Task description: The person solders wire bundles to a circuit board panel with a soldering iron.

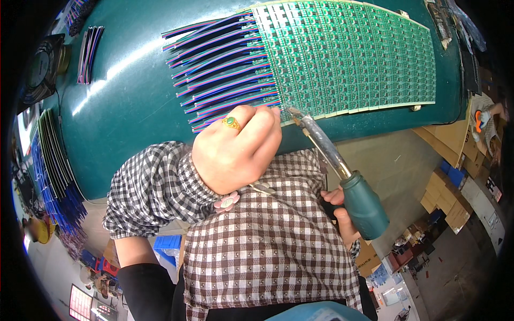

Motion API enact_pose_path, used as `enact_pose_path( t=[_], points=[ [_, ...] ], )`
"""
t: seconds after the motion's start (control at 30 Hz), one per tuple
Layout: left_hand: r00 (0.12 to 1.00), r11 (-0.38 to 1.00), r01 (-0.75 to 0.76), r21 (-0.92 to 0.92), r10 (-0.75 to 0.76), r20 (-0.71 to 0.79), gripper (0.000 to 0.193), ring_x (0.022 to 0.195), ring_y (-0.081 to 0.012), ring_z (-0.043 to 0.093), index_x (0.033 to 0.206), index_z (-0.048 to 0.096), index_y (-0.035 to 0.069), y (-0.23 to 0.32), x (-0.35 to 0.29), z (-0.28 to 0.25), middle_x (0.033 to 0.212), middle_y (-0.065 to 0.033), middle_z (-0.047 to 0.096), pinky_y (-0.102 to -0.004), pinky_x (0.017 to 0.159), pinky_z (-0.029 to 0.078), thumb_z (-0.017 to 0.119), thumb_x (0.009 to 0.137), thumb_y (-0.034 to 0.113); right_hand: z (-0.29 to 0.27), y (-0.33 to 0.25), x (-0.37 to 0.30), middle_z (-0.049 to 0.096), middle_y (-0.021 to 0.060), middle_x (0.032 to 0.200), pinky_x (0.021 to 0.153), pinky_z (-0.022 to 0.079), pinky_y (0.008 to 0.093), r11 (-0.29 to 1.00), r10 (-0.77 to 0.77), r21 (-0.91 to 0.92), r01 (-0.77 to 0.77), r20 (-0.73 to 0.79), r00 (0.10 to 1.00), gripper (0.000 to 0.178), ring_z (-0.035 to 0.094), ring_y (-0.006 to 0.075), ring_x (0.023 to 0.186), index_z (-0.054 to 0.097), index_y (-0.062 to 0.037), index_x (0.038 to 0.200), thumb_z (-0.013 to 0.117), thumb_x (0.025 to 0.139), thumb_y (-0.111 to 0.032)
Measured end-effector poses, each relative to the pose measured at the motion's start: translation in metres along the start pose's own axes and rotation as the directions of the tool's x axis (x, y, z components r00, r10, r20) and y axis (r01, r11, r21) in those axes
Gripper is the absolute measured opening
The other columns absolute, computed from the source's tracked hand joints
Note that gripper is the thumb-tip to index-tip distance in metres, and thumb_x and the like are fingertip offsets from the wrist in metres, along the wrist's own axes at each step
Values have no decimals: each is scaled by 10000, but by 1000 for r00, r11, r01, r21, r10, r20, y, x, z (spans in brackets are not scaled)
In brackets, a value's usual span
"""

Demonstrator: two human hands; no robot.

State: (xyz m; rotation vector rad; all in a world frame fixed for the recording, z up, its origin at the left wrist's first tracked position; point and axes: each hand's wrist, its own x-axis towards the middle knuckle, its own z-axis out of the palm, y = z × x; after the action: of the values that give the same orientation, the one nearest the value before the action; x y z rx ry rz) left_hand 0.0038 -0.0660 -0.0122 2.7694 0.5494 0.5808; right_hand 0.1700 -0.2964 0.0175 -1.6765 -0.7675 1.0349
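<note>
A panel of green circuit boards point(353, 59) lies on the green-topped table, with rows of multicoloured ribbon wires point(225, 67) reaching left from its left edge. At the panel's near left corner, my left hand point(241, 144) is closed in a pinch, wearing a ring with a green stone. The nearest wire strip point(206, 124) runs in under its fingers, whose tips are partly hidden. My right hand point(342, 214) is wrapped round the green handle of a soldering iron point(334, 155), mostly behind it. The iron's tip points up and left, close to my left fingertips and the panel's corner.
A small wire bundle point(89, 55) lies on the green table point(126, 115) at far left, near a black fan point(45, 67). More wires point(56, 179) hang over the left edge. Cardboard boxes point(447, 200) and another person's arm point(495, 112) are at right. A blue bin point(167, 245) stands below.
</note>
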Motion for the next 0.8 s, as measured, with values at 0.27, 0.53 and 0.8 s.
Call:
enact_pose_path(
  t=[0.27,0.53,0.8],
  points=[
    [1000,1000,-6,3,6,-3,376,791,-188,615,1013,677,-60,-1,0,0,938,-89,604,-276,673,526,641,661,68,4,-1,1,689,159,947,874,556,416,998,4,66,-1,-45,999,570,690,259,924,481,72,1185,827,777,-123],
    [1000,1000,0,-1,0,6,375,797,-189,618,1013,677,-56,0,1,1,943,-86,606,-278,678,527,641,662,69,-1,0,-1,690,166,948,873,557,405,1000,20,-16,-20,-26,999,543,691,255,935,499,69,1161,830,771,-113],
    [1000,1000,7,-1,-7,6,387,801,-193,620,1018,677,-57,1,0,1,951,-88,609,-282,682,528,633,659,81,4,-2,0,682,157,938,879,557,430,996,-15,85,21,-66,998,553,682,272,929,498,84,1182,822,778,-110]
  ],
)
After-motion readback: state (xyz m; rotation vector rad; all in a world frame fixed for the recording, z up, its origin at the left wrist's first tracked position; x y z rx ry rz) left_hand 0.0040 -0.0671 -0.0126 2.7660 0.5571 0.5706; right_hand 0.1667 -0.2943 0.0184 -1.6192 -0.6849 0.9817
